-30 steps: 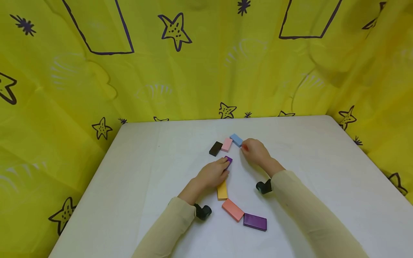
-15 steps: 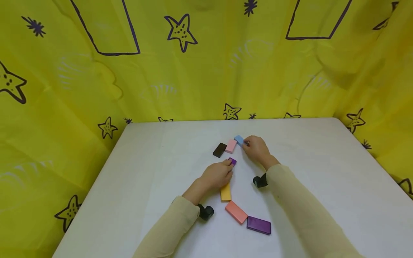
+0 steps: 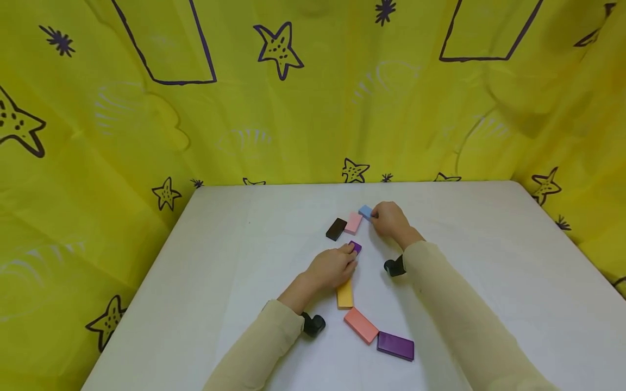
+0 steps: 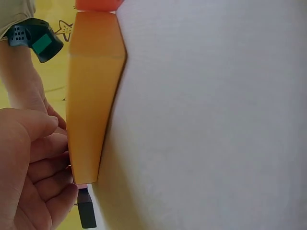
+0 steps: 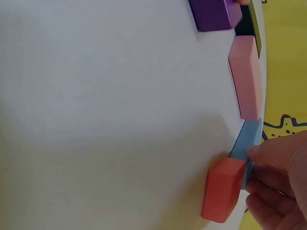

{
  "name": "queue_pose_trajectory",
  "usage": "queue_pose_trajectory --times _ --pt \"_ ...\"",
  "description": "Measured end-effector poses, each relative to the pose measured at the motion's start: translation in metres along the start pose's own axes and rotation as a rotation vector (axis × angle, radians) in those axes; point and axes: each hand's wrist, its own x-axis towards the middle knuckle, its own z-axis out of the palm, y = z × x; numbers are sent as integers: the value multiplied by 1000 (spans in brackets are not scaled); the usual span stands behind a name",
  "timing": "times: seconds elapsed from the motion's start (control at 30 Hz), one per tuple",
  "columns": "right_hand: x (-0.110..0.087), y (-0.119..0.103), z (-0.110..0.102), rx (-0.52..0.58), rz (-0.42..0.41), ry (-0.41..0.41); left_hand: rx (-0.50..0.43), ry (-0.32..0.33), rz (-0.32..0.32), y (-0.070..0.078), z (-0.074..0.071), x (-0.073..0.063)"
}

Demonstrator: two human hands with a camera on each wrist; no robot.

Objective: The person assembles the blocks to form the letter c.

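My left hand [image 3: 333, 267] grips a purple block [image 3: 356, 247] by its end, and its curled fingers lie beside the yellow-orange block [image 4: 91, 91]. The purple block also shows in the right wrist view [image 5: 213, 13]. My right hand [image 3: 391, 220] pinches the light blue block [image 3: 365, 212], thumb on the near face and fingers behind. Close in front of that block stands a red block [image 5: 223, 189], which the right hand hides in the head view. The blue block meets a pink block [image 3: 353, 223], and a dark brown block [image 3: 336, 229] adjoins the pink one.
Toward the front, a coral block [image 3: 361, 326] touches the yellow-orange one and a dark purple block [image 3: 395, 346]. All stand on a white table [image 3: 235, 260]. A yellow curtain [image 3: 313, 119] with star drawings encloses its back and sides.
The head view has shifted slightly. My right hand has moved a little farther from me along the blue block, and the red at its fingertips is now hidden. My left hand stays at the purple block.
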Motion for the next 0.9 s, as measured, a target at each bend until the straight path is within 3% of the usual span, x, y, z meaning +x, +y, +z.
queue_pose_trajectory --times 0.23,0.9 --pt "7 5 -11 -5 66 -91 -16 -13 -6 3 -1 0" --pt "-5 26 -29 77 152 -122 11 -12 -43 1 0 1"
